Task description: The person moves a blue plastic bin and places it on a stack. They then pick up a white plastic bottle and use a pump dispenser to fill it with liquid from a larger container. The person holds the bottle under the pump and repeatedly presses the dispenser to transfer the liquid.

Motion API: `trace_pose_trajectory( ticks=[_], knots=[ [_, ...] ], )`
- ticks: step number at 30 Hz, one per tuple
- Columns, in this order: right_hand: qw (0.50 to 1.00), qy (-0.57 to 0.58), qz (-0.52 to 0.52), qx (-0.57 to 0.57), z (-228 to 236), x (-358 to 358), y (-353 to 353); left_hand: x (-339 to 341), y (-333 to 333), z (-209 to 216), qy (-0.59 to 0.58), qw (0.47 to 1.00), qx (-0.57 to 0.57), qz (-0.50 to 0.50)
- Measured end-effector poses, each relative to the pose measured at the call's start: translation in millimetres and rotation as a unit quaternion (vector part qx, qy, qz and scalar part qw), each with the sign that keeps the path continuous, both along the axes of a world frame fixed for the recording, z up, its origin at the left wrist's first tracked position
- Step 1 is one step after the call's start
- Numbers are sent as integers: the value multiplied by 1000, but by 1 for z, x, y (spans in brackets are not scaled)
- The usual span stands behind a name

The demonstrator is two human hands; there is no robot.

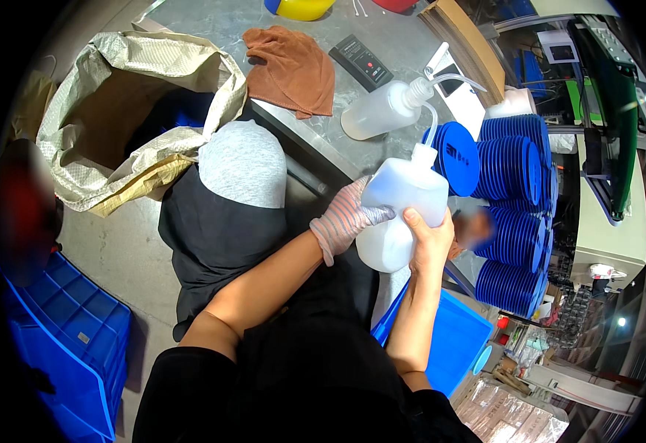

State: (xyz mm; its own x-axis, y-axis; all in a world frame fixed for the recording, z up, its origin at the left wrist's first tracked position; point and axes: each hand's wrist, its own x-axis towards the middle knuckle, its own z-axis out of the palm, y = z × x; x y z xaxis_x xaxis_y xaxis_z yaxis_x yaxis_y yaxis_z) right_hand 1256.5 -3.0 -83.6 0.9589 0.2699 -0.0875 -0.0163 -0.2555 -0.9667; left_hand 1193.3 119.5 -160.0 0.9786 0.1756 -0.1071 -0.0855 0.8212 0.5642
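A translucent white wash bottle (404, 193) with a thin bent spout is held between my two hands, tilted a little. My left hand (349, 220), in a striped knit glove, grips its left side with the thumb across the front. My bare right hand (432, 240) is wrapped round the lower right side, thumb on the front. Beyond it on the grey table (308, 139) lies a second wash bottle (383, 111), its curved spout pointing right. Close to the held bottle's neck is a round blue disc (456, 159) with light markings.
Stacks of blue discs (509, 170) fill the table's right. A brown cloth (293, 74), a black box (361, 63) and a cardboard box (474, 44) lie farther back. At left are an open woven sack (219, 77) and a blue crate (79, 317); another blue bin (456, 336) sits right of me.
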Motion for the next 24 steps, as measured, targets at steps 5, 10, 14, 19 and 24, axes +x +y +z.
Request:
trace_pose_trajectory(
  ticks=[5,10,14,19,24],
  knots=[
    [1000,-6,-4,-7,2,-1,-1,1,-1,0,2,1000,-15,4],
    [1000,-11,-9,-12,1,-1,-1,3,-4,-4,7,1000,-17,6],
    [1000,-8,1,-6,1,0,-1,2,-4,-6,1,1000,-21,8],
    [1000,5,5,12,0,0,-2,2,-3,-3,-4,1000,-1,6],
    [1000,-5,3,-4,-2,1,-6,-1,-1,1,-10,1000,-2,-2]
  ],
)
